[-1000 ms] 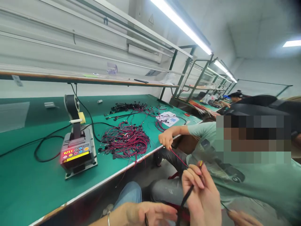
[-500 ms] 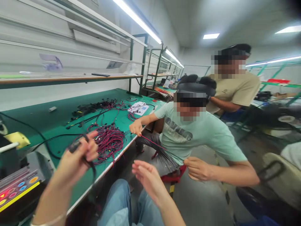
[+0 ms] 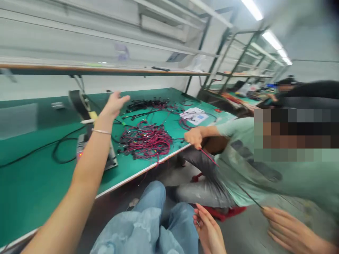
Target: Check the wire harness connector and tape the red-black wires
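My left hand (image 3: 116, 104) is stretched far over the green table, fingers extended and nothing visible in them. Just right of it lies a heap of black cables (image 3: 148, 104). Nearer the table's edge is a large bundle of red and black wires (image 3: 148, 141). Beneath my left forearm stands a small machine (image 3: 109, 158) with a red light, partly hidden. Low over my lap, beside my knee, my right hand (image 3: 209, 227) is loosely curled with its fingers apart, and I see nothing in it.
A co-worker on my right stretches a red and black wire (image 3: 209, 157) between both hands, close to my right hand. White papers (image 3: 194, 115) lie on the table (image 3: 34, 187). A shelf (image 3: 106, 68) runs above. A black cord (image 3: 53, 155) curves leftward.
My left hand has reached forward over the table, and the black cable it held no longer shows in it. My right hand is lower. The view has turned left.
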### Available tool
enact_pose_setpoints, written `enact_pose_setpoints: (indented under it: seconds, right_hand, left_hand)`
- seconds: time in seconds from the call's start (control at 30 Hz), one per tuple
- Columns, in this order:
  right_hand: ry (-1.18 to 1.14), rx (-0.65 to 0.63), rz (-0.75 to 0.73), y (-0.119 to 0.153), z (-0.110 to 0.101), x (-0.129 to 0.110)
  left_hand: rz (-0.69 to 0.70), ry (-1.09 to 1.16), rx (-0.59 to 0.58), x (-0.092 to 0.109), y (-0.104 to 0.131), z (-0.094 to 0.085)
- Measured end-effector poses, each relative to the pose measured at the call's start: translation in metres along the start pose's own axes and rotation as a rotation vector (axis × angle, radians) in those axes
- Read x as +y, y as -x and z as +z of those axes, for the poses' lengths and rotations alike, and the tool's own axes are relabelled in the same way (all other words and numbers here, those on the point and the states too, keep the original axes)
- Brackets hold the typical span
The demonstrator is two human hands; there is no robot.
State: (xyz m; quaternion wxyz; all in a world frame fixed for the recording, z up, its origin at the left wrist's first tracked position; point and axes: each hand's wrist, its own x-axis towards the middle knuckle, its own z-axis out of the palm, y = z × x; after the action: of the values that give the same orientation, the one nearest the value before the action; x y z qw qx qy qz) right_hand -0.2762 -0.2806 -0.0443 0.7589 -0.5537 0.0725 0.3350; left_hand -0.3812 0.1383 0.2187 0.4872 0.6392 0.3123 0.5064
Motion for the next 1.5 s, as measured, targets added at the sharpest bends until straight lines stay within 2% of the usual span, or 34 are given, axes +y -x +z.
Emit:
enact_pose_setpoints:
  seconds: [0.07,0.1,0.13,0.2,0.23,0.3,0.37,0.4,0.47,0.53,0.63,0.7,0.8,0.87,0.93,1.0,1.1,1.17,1.27,1.37,1.5]
  right_hand:
    - [0.237,-0.148,-0.079,-0.006,0.027,0.002]
    - [0.394,-0.243,-0.162,-0.006,0.048,0.003]
    - [0.555,-0.35,-0.279,-0.004,0.072,0.005]
    - [0.841,-0.579,-0.581,0.007,0.131,0.01]
    - [0.941,-0.699,-0.75,0.014,0.164,0.013]
    - [1.104,-0.909,-1.025,0.03,0.227,0.019]
    - [1.248,-0.957,-1.18,0.041,0.28,0.026]
    - [1.305,-0.947,-1.233,0.045,0.301,0.03]
    - [1.4,-0.895,-1.282,0.048,0.331,0.039]
    - [1.488,-0.845,-1.274,0.049,0.346,0.048]
    - [1.606,-0.819,-1.273,0.052,0.353,0.056]
    - [1.626,-0.853,-1.3,0.051,0.348,0.057]
    - [1.547,-0.962,-1.233,0.041,0.325,0.058]
    - [1.475,-0.987,-1.182,0.032,0.303,0.061]
    - [1.448,-0.995,-1.181,0.028,0.283,0.067]
    - [1.473,-1.024,-1.208,0.029,0.27,0.075]
    - [1.514,-0.992,-1.288,0.038,0.265,0.086]
    - [1.489,-0.945,-1.37,0.041,0.266,0.09]
    - [1.357,-0.917,-1.506,0.039,0.265,0.092]
    - [1.165,-0.958,-1.639,0.034,0.262,0.085]
    - [0.923,-1.02,-1.74,0.039,0.259,0.067]
  left_hand:
    - [0.109,-0.131,-0.177,-0.006,0.031,-0.031]
    - [0.149,-0.15,-0.196,-0.007,0.05,-0.05]
    - [0.166,-0.129,-0.165,-0.007,0.069,-0.07]
    - [0.099,0.002,-0.093,-0.01,0.11,-0.111]
    - [0.019,0.067,-0.089,-0.015,0.13,-0.131]
    - [-0.184,0.054,-0.194,-0.032,0.167,-0.164]
    - [-0.395,-0.06,-0.349,-0.054,0.198,-0.186]
    - [-0.502,-0.098,-0.379,-0.066,0.21,-0.193]
    - [-0.632,-0.099,-0.317,-0.088,0.23,-0.199]
    - [-0.719,-0.033,-0.254,-0.106,0.242,-0.197]
    - [-0.816,0.056,-0.194,-0.128,0.246,-0.186]
    - [-0.822,0.14,-0.095,-0.137,0.242,-0.176]
    - [-0.777,0.443,0.108,-0.144,0.236,-0.157]
    - [-0.748,0.634,0.175,-0.143,0.234,-0.145]
    - [-0.737,0.698,0.185,-0.139,0.235,-0.137]
    - [-0.74,0.648,0.235,-0.134,0.24,-0.132]
    - [-0.738,0.525,0.331,-0.126,0.252,-0.125]
    - [-0.744,0.508,0.332,-0.119,0.263,-0.119]
    - [-0.819,0.578,0.369,-0.101,0.281,-0.108]
    - [-0.901,0.714,0.423,-0.08,0.298,-0.1]
    - [-1.021,0.924,0.344,-0.063,0.317,-0.102]
